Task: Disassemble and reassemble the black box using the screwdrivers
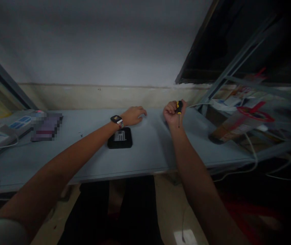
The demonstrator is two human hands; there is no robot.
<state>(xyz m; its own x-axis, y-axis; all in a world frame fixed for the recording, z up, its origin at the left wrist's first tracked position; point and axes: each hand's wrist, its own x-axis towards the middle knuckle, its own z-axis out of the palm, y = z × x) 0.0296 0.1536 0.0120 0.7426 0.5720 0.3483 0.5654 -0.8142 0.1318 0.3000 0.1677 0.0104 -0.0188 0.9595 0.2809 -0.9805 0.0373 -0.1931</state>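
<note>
My right hand (172, 112) is closed in a fist round a small screwdriver (178, 110) with a yellow and black handle, its shaft pointing down toward the grey table (150, 149). My left hand (134, 115), a watch on its wrist, rests palm down on the table with its fingers curved; whether anything lies under them is hidden. Just below that wrist a flat black device (120, 137) with a white label lies on the table.
Boxes and a blurred dark item (46, 126) lie at the table's left end, with white cables at the far left. A metal shelf (239, 98) at the right holds a tilted brown container with a red lid (239, 124) and papers. A wall runs behind.
</note>
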